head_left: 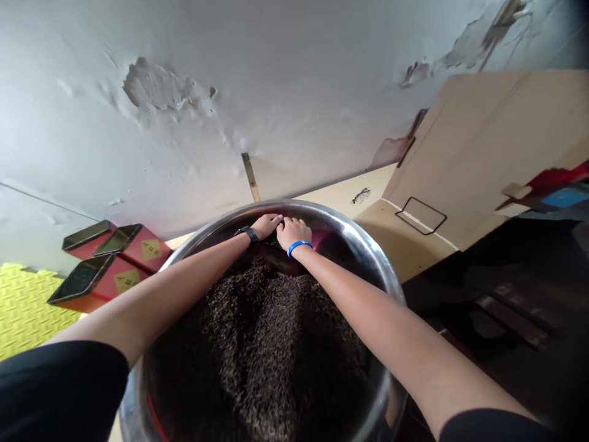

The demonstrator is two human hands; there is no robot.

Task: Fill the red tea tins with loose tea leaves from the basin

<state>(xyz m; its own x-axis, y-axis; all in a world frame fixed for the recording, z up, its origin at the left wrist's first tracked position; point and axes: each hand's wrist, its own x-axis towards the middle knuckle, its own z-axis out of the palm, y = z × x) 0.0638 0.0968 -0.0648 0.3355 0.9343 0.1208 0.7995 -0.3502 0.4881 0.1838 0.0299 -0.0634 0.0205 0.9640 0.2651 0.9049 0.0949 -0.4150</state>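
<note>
A large round metal basin holds a heap of dark, dry, shredded leaves that look like loose tea. At the basin's far side, my left hand, below a black wristband, has its fingers curled over the top of a dark red container. Close beside it, my right hand also closes over that top; a blue band circles its wrist. The container sits low against the leaves, and its shape is largely hidden by my hands and shadow.
Left of the basin stand several red open-topped tins with gold labels, near a yellow textured mat. Eyeglasses lie on the pale board behind. A large cardboard box stands at right. A wall with peeling paint rises behind.
</note>
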